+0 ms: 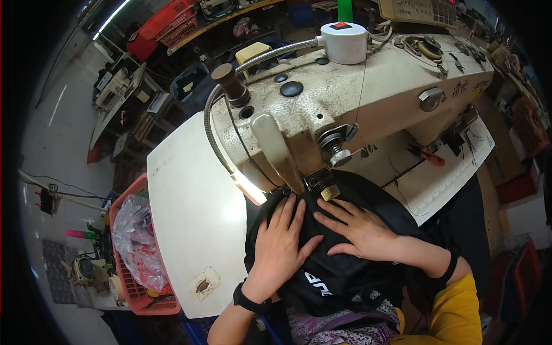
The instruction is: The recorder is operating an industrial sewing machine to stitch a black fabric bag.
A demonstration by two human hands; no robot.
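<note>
Pink basket (150, 305): beside desk, clear plastic bag (133, 241) inside. Desk (192, 230): white, worn patch at near edge. Left hand (279, 241): flat, palm down, fingers extended on black cloth (345, 279). Cloth: gathered beneath the head of the cream sewing machine (345, 95), white print showing. Right hand (363, 233): likewise flat, fingers spread, on cloth. Snips (432, 157): orange-handled, on desk.

Main source: small lamp (251, 191) over the white table (190, 172), its tip blown out to white. Second source: light tube (112, 19) beyond the table's far left corner, a hard bright streak. Tabletop pale toward its left edge. Black cloth (359, 282) very dark, folds hard to read. Glints on plastic bag (135, 241) past left edge. Background dim, soft. Fisheye: left table edge bowed, frame corners black.
</note>
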